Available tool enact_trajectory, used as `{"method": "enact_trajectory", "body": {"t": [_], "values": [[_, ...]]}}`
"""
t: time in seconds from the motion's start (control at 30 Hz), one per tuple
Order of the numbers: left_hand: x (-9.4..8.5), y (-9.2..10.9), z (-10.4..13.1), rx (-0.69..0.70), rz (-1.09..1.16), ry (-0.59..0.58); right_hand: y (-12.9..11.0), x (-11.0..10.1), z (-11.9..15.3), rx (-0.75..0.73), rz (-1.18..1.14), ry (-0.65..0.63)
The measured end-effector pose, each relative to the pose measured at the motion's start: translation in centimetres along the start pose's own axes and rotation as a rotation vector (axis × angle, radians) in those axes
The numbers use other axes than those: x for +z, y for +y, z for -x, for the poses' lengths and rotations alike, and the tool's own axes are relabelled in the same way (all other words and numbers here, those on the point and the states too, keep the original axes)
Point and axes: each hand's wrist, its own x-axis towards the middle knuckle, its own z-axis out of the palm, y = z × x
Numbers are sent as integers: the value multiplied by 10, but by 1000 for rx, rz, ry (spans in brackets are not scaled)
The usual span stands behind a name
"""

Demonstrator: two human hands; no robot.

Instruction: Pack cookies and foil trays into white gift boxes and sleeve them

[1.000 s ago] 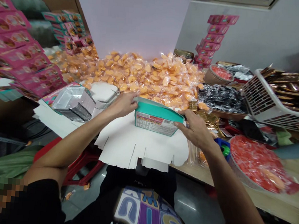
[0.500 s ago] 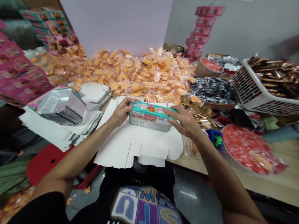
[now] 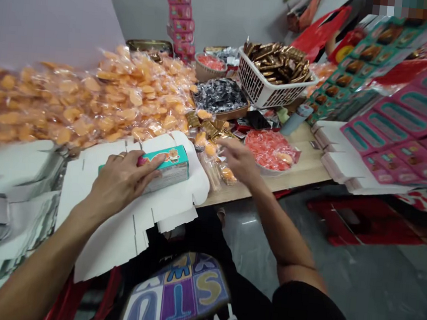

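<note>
My left hand [image 3: 124,174] is closed over a small teal and pink printed carton [image 3: 171,169], covering its left half. The carton lies on flat white cardboard blanks [image 3: 108,233], its teal side up. My right hand [image 3: 238,159] is off the carton, reaching beside the round container of red packets [image 3: 270,147]. Its fingers are bent and blurred, so what they hold, if anything, is hidden. Close by its fingertips are orange packets [image 3: 205,144] and gold packets [image 3: 214,127]. Clear-wrapped sticks [image 3: 212,172] lie just below them.
Behind the blanks spreads a heap of orange packets [image 3: 72,103]. Farther right stand a tray of black packets [image 3: 221,96] and a white basket [image 3: 275,93] of gold packets. Stacked pink boxes [image 3: 406,127] rise at the right. More blanks [image 3: 14,167] lie left.
The view has swung right. My right hand has left the carton and moved to where a blue tape dispenser stood, now out of sight. My left hand has shifted over the carton's top.
</note>
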Motion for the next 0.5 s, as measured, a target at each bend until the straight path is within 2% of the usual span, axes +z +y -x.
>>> {"method": "enact_trajectory", "body": {"t": [0.1, 0.17, 0.2, 0.27, 0.37, 0.5], "values": [[0, 8, 6, -3, -72, 9, 43, -46, 31, 503, 72, 90], [2, 8, 5, -5, -76, 25, 65, -57, 44, 766, 7, 101], [2, 8, 4, -13, -64, 35, 72, -56, 48, 849, -50, 101], [2, 9, 3, -38, -34, 45, 79, -48, 51, 928, -150, 96], [1, 11, 3, -67, -8, 28, 80, -34, 50, 958, -219, 106], [0, 13, 4, -71, -9, 27, 78, -34, 53, 976, -335, 129]]}}
